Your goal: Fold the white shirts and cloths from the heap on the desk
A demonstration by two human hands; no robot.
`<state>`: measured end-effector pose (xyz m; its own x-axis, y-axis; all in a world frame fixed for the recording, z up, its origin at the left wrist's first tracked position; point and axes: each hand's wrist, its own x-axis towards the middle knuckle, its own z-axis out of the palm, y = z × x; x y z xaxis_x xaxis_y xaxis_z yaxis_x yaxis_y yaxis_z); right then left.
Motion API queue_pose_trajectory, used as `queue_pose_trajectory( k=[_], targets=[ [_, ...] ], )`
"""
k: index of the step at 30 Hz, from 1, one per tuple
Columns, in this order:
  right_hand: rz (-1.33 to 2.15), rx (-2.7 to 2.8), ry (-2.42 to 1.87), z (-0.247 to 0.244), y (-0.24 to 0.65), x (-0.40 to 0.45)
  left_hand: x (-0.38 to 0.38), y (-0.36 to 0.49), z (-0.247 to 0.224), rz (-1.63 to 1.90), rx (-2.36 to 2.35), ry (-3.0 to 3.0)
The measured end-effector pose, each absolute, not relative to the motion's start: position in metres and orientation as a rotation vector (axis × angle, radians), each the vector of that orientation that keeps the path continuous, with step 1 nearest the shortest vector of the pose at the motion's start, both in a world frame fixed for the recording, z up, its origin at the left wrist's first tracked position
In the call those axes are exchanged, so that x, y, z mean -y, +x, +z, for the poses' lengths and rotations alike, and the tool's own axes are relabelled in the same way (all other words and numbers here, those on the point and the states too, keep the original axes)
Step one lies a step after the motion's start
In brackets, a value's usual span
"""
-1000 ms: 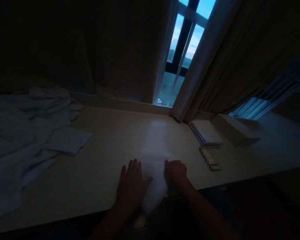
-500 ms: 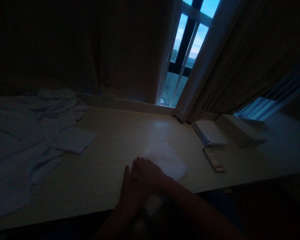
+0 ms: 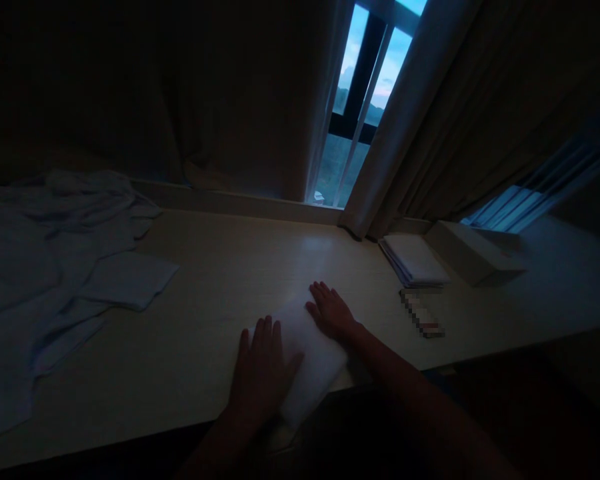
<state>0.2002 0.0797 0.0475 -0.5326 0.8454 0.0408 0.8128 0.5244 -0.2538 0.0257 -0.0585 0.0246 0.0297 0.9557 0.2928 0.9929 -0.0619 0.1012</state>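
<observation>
A pale folded cloth (image 3: 313, 363) lies flat near the front edge of the table, its near corner reaching to that edge. My left hand (image 3: 263, 360) rests palm down along the cloth's left side, fingers stretched out and thumb apart. On the cloth's far right corner lies my right hand (image 3: 331, 310), also flat with its fingers extended. Neither hand grips anything. The dim light hides the cloth's finer detail.
A rumpled heap of pale cloth (image 3: 45, 267) covers the table's (image 3: 205, 267) left end. At the right stand a folded cloth stack (image 3: 415, 259), a box (image 3: 475, 253) and a blurred-out flat object (image 3: 423, 313). Curtains (image 3: 405, 120) hang beside the window (image 3: 365, 87).
My hands, crossed together over the cloth's left side before, are now apart. The right hand has moved right to the far corner. More of the cloth shows between them.
</observation>
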Motion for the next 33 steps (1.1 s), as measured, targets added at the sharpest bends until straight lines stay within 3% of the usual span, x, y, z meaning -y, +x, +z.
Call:
queue_pose_trajectory(
  k=[20, 33],
  targets=[
    [0.270, 2.450, -1.541, 0.046, 0.198, -0.075, 0.069, 0.011, 0.017, -0.366, 2.067, -2.096],
    [0.257, 2.048, -2.009, 0.031, 0.200, -0.047, 0.010, -0.016, 0.030, -0.455, 2.018, -2.113]
  ],
)
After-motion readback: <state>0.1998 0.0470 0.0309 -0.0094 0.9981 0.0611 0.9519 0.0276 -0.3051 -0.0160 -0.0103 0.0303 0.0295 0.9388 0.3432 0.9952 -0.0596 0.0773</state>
